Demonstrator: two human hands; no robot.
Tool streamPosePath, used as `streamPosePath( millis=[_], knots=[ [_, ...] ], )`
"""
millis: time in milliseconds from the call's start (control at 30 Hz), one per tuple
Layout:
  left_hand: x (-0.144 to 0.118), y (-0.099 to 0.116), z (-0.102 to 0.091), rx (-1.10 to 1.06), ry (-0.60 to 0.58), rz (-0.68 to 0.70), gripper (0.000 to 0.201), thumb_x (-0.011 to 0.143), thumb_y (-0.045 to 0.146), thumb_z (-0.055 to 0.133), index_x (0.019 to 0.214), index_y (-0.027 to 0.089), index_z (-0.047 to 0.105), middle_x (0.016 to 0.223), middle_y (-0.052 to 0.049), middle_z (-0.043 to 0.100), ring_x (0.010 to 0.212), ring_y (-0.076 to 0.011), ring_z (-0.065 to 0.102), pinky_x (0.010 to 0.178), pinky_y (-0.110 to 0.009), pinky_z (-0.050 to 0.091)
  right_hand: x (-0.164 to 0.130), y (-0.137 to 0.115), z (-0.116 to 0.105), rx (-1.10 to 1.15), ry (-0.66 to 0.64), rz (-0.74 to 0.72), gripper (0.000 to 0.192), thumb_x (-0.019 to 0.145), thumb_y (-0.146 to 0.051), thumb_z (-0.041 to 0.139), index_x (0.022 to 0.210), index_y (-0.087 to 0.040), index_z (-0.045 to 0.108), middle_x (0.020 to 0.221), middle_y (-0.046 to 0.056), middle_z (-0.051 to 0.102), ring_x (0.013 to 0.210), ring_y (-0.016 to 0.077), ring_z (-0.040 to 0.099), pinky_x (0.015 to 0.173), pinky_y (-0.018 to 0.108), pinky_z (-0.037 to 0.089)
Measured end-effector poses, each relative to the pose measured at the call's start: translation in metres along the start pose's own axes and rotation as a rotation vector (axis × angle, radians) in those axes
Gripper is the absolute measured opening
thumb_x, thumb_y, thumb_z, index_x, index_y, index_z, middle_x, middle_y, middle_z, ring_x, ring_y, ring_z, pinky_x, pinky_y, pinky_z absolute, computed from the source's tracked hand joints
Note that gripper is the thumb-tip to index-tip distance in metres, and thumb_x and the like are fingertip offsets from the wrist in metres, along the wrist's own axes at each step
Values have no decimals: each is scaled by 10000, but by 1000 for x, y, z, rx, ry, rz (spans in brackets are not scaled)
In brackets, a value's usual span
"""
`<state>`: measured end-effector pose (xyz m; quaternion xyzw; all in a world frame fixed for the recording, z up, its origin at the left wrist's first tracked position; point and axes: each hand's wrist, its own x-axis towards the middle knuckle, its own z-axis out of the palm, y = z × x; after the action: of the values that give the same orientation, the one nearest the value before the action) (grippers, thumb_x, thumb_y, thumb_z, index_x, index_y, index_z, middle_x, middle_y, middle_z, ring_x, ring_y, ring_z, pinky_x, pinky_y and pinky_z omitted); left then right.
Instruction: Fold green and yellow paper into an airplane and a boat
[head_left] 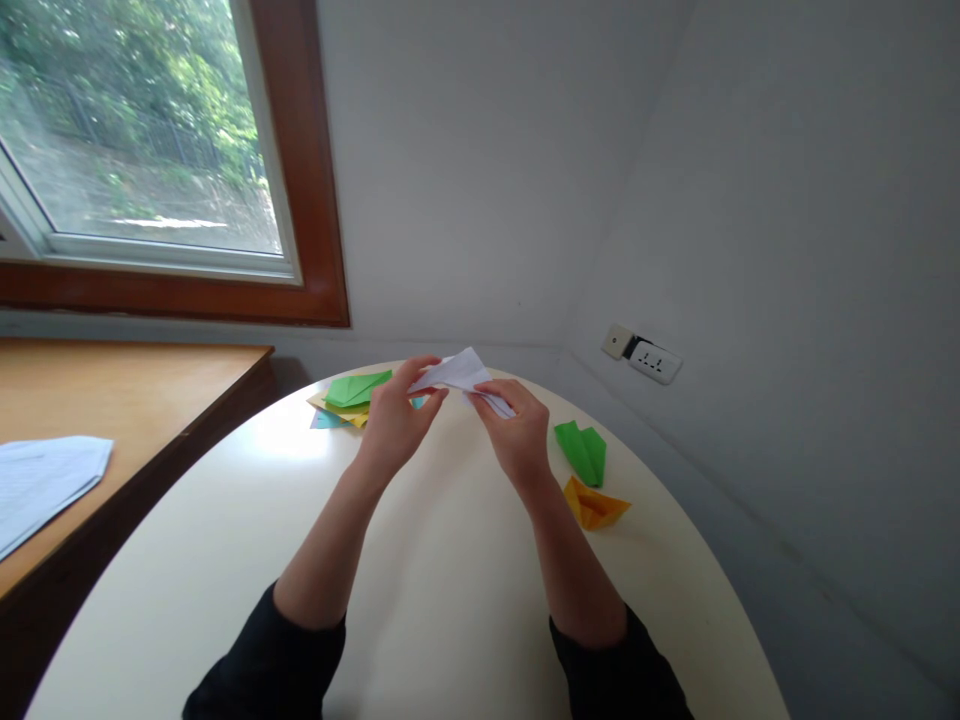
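Note:
A folded piece of white paper point(459, 370) is held up between my two hands, above the far part of the table. My left hand point(399, 412) pinches its left end between thumb and fingers. On the other side, my right hand point(519, 420) grips the lower right part, where a folded flap shows past the fingertips. The paper has a pointed peak at its top. My fingers hide parts of both its ends.
Green folded paper point(354, 388) lies on yellow and blue sheets at the round white table's point(450, 620) far left. To the right sit a green folded paper point(582, 453) and an orange paper boat point(596, 505). White sheets point(49, 480) rest on the wooden desk point(135, 385).

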<state>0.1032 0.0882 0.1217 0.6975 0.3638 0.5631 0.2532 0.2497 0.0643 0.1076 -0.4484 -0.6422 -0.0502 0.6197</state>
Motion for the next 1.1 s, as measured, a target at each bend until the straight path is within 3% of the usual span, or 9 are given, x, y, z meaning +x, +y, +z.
streamPosePath(
  millis=[167, 367, 733, 1000, 1100],
  knots=[
    [0, 1, -2, 125, -80, 97, 256, 739, 182, 573, 982, 200, 647, 1005, -52, 675, 823, -168, 647, 779, -314, 513, 0, 2, 1, -24, 15, -70, 58, 765, -162, 610, 779, -188, 659, 766, 38, 680, 746, 168, 629, 734, 303, 502],
    [-2, 4, -3, 206, -96, 83, 162, 735, 190, 589, 872, 202, 674, 885, -29, 714, 856, -190, 643, 823, -328, 482, -1, 5, 0, -64, 1, -114, 133, 762, -136, 608, 862, -188, 679, 830, 61, 692, 784, 184, 626, 752, 323, 505],
    [-3, 4, 0, 343, -12, 46, 59, 726, 241, 599, 702, 189, 612, 716, -8, 681, 697, -172, 621, 660, -271, 446, -3, 2, 3, -133, -41, -152, 109, 814, -196, 560, 829, -200, 668, 805, 54, 706, 761, 181, 651, 732, 319, 524],
    [-2, 3, 2, 277, 32, -30, 50, 731, 242, 568, 716, 198, 550, 709, -9, 666, 712, -178, 639, 671, -280, 464, -2, -3, 2, -155, 61, -184, 239, 804, -167, 556, 1033, -197, 614, 983, 68, 702, 883, 188, 666, 794, 319, 539],
    [-2, 3, 3, 186, -2, -93, 68, 748, 250, 554, 770, 206, 508, 707, -12, 666, 713, -183, 658, 671, -290, 486, -1, -4, 1, -151, 109, -179, 251, 807, -161, 548, 1046, -216, 601, 991, 54, 699, 888, 179, 664, 798, 313, 541]
  ],
)
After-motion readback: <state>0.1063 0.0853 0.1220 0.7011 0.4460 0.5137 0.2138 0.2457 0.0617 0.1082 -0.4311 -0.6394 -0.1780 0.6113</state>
